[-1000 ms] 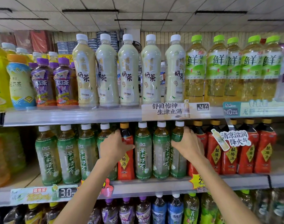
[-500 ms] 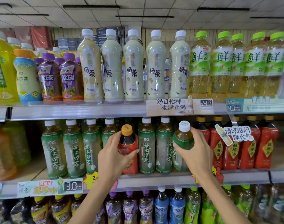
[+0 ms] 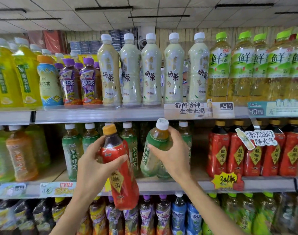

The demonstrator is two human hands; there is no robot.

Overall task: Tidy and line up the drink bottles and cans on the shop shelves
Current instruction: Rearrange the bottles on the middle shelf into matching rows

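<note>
My left hand (image 3: 95, 158) grips a red-labelled bottle with an orange cap (image 3: 122, 182), tilted and held in front of the middle shelf's edge. My right hand (image 3: 172, 155) grips a green-labelled tea bottle with a white cap (image 3: 153, 150), tilted with its cap toward me, just off the shelf. Behind the hands stands a row of matching green tea bottles (image 3: 72, 150). At the right of the same shelf stand several red-labelled bottles (image 3: 253, 155).
The middle shelf (image 3: 178, 185) carries price tags along its front rail. The top shelf (image 3: 94, 114) holds milk tea bottles (image 3: 151, 72), purple iced tea and yellow-green bottles. Below, a lower shelf holds purple and blue bottles (image 3: 178, 216). A paper sign (image 3: 258, 136) hangs by the red bottles.
Both hands have pulled their bottles forward out of the middle-shelf row. The red bottle now hangs lower in front of the shelf edge, and the green bottle is tilted more.
</note>
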